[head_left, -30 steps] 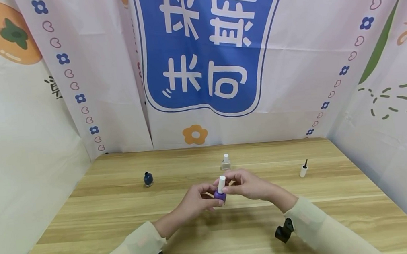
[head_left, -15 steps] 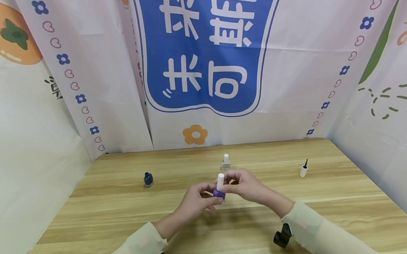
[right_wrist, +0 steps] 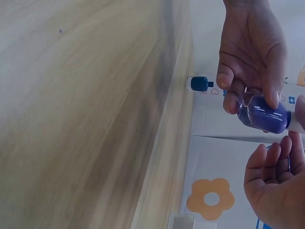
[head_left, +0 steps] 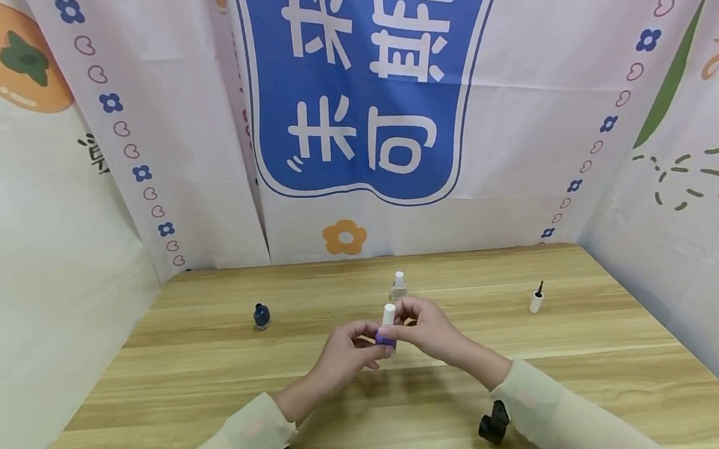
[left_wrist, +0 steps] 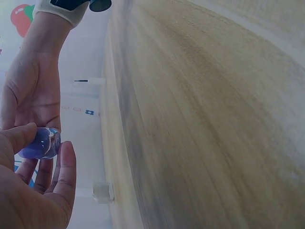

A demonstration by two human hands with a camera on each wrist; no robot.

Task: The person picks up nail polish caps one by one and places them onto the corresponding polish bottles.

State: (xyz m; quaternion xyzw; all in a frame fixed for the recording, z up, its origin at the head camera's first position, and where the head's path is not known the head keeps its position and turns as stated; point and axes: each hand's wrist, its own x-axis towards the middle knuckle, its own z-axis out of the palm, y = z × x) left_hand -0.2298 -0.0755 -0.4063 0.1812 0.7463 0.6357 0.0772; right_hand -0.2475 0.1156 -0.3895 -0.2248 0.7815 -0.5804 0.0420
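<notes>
A small nail polish bottle [right_wrist: 269, 114] with purple polish is held up over the table at the middle. My left hand [head_left: 345, 353] grips its glass body between thumb and fingers. On its neck sits a tall white cap [head_left: 389, 313], which my right hand [head_left: 429, 327] pinches low down, near the bottle's shoulder. The bottle is tilted slightly, cap up. Whether the cap is screwed tight I cannot tell. Behind the hands stands a clear nail polish bottle [head_left: 399, 289] with a white cap.
An uncapped dark blue nail polish bottle [head_left: 261, 317] stands at the back left of the wooden table [head_left: 187, 382]. At the right, a white cap [head_left: 536, 301] stands with its black brush pointing up. Printed cloth walls [head_left: 521, 167] enclose the back and sides.
Both hands and the purple bottle have risen slightly in the head view. My right hand and forearm have shifted a little left, its thumb now lower on the cap.
</notes>
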